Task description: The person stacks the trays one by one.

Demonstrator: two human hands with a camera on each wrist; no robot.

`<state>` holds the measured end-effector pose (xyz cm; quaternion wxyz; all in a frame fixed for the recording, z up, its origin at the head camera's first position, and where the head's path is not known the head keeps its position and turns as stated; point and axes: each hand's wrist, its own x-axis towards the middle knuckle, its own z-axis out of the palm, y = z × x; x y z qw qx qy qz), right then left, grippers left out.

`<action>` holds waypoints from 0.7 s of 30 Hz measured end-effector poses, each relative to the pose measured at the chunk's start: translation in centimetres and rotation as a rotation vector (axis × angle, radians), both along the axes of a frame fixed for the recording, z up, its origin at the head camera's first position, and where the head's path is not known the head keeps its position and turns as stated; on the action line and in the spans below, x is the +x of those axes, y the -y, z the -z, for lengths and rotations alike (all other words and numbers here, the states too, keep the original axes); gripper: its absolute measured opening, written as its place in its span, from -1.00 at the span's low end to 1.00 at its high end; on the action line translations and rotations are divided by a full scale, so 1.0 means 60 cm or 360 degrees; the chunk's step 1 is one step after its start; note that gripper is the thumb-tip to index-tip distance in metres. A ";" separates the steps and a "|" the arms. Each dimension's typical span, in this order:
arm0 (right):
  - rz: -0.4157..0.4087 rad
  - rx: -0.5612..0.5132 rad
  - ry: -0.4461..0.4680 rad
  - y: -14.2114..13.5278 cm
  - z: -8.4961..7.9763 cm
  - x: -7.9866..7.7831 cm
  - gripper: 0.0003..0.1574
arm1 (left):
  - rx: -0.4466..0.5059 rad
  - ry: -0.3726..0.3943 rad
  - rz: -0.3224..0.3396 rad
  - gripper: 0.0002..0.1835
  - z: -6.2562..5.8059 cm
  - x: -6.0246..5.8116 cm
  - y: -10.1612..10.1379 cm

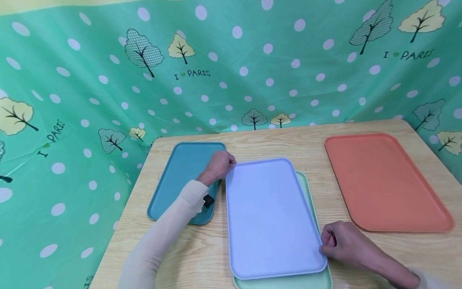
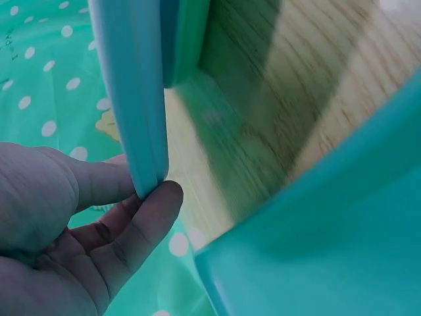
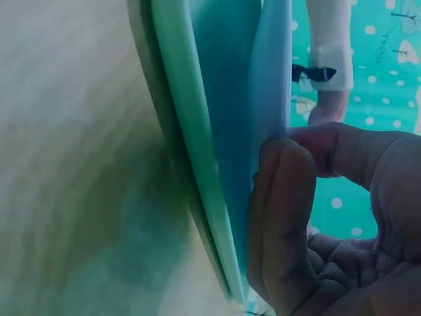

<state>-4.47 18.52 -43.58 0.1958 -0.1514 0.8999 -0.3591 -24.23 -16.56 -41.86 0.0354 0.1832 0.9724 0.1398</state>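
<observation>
A lavender tray (image 1: 270, 216) is held slightly raised over a mint green tray (image 1: 306, 188), which it largely covers. At the tray's far left corner, my left hand (image 1: 219, 165) pinches the rim between thumb and fingers. The left wrist view shows this left hand (image 2: 99, 224) on the edge of the lavender tray (image 2: 135, 99). My right hand (image 1: 344, 243) pinches the right rim near the close corner. In the right wrist view, a gap separates the lavender tray (image 3: 273, 72) in the right hand (image 3: 329, 210) from the green tray (image 3: 191, 125) below.
On the left of the wooden table (image 1: 202, 249) lies a teal tray (image 1: 180, 172), partly under the left forearm. A coral red tray (image 1: 386, 184) lies on the right. Green polka-dot cloth (image 1: 231, 80) hangs behind the table and along its sides.
</observation>
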 end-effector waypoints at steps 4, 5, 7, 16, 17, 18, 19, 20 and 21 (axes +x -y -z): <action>0.0011 -0.0001 0.0109 0.002 0.006 0.010 -0.75 | 0.0018 -0.0019 0.0052 -0.82 0.003 0.002 -0.007; 0.0016 0.0002 0.0128 0.002 0.007 0.012 -0.75 | 0.0022 -0.0021 0.0065 -0.82 0.004 0.002 -0.009; 0.0005 -0.0001 0.0133 0.000 0.010 0.018 -0.75 | 0.0031 -0.0022 0.0090 -0.81 0.006 0.003 -0.013; -0.0049 -0.0011 0.0116 0.006 0.024 0.031 -0.77 | 0.0034 0.0002 0.0147 -0.81 0.006 0.005 -0.026; -0.0054 -0.0006 0.0125 0.006 0.025 0.032 -0.77 | 0.0025 0.0005 0.0153 -0.81 0.006 0.005 -0.028; -0.0062 0.0001 0.0118 0.006 0.026 0.033 -0.77 | 0.0017 0.0016 0.0153 -0.81 0.006 0.006 -0.029; -0.0072 0.0005 0.0113 0.005 0.028 0.034 -0.76 | 0.0006 0.0029 0.0149 -0.82 0.006 0.006 -0.031; -0.0082 0.0003 0.0103 0.004 0.029 0.036 -0.76 | -0.0005 0.0041 0.0148 -0.82 0.005 0.007 -0.033; -0.0094 0.0005 0.0086 0.004 0.030 0.037 -0.75 | -0.0013 0.0048 0.0149 -0.82 0.005 0.007 -0.035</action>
